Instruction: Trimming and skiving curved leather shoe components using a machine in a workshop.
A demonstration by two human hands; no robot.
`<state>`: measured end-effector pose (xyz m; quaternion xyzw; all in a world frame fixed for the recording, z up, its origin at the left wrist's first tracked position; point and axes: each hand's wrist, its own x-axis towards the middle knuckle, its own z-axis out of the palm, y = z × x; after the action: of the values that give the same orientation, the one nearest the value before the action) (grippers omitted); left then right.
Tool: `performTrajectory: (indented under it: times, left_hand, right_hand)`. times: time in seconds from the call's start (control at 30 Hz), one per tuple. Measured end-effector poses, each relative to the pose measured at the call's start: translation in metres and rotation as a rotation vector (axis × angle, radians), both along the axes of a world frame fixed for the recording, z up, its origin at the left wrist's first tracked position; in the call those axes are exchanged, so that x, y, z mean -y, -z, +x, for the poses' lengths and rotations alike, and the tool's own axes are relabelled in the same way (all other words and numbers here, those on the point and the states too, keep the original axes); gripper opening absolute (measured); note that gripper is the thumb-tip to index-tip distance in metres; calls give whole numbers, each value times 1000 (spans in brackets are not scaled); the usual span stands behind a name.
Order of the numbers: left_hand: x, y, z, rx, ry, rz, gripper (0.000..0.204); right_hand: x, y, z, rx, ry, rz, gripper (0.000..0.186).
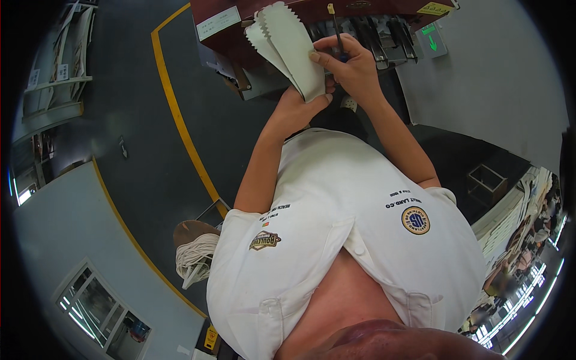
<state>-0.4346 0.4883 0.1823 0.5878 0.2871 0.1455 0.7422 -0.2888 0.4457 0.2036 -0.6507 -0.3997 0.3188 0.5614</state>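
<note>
A pale, folded sheet piece [290, 45] with zigzag-cut ends stands up in front of me; I cannot tell its material. My left hand [294, 113] is closed around its lower, folded end. The thumb and fingers of my right hand [357, 72] pinch its right edge. A thin dark rod with a yellow tip [331, 11] runs down to the right hand and appears to lie between its fingers, where a dark blue part shows. Some fingers of both hands are hidden behind the piece.
Just beyond my hands stands a dark red machine [216, 7] with several dark metal parts [367, 39] along its near side. A yellow floor line [174, 108] runs at the left. Bundled white cord [195, 258] sits on a brown-topped stool [191, 231] at my left.
</note>
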Motion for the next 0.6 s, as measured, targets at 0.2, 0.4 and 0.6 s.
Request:
performTrajectory:
  times: [0.2,0.4,0.6]
  left_hand:
    - [-1,18,-1,125,-96,-317,41]
    - [-5,21,-2,-38,-90,-50,44]
    - [-13,31,-4,294,-171,-302,44]
  right_hand:
    - [-2,21,-7,283,8,215,12]
    - [2,18,-3,-33,-177,6,18]
    - [12,20,11,-366,-327,-126,22]
